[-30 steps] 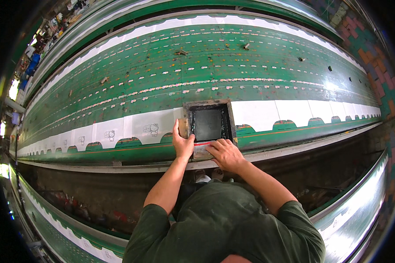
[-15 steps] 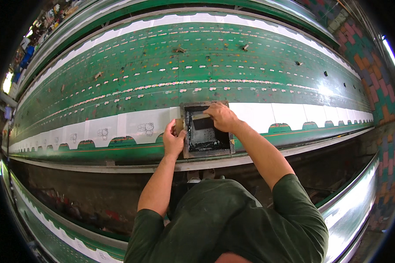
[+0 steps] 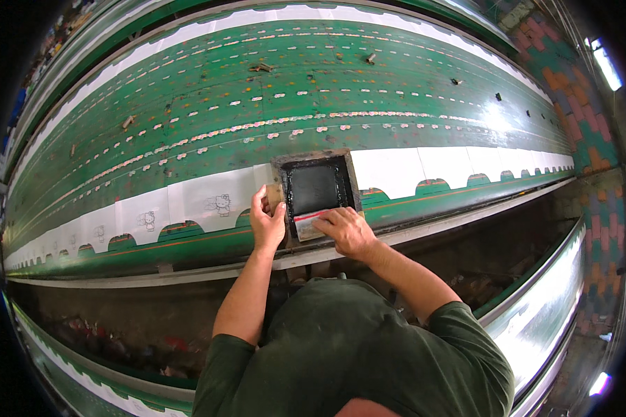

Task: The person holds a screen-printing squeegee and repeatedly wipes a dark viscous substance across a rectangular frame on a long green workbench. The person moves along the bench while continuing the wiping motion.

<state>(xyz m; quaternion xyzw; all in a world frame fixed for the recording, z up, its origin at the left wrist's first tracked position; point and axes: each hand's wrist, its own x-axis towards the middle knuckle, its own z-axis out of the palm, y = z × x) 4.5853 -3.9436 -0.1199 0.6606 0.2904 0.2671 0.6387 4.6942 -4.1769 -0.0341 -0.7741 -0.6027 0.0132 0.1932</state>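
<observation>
A square wooden printing frame [image 3: 280, 165] with a dark mesh lies on a row of white fabric pieces [image 3: 209, 201] along a long green table [image 3: 327, 83]. My left hand [image 3: 266, 224] grips the frame's left edge. Over the frame's near edge, my right hand [image 3: 348, 231] holds a flat scraper with a red and white blade [image 3: 306, 221]. White pieces to the left carry small printed figures; those to the right are plain.
Rows of small pale marks and a few bits of debris [image 3: 261, 67] run along the green table. A dark gap [image 3: 118, 326] lies between this table and a shiny rail [image 3: 542, 313] at my right. Coloured paving [image 3: 570, 83] shows at far right.
My right hand has drawn the scraper from the frame's far edge to its near edge. The left hand has stayed on the frame's left side.
</observation>
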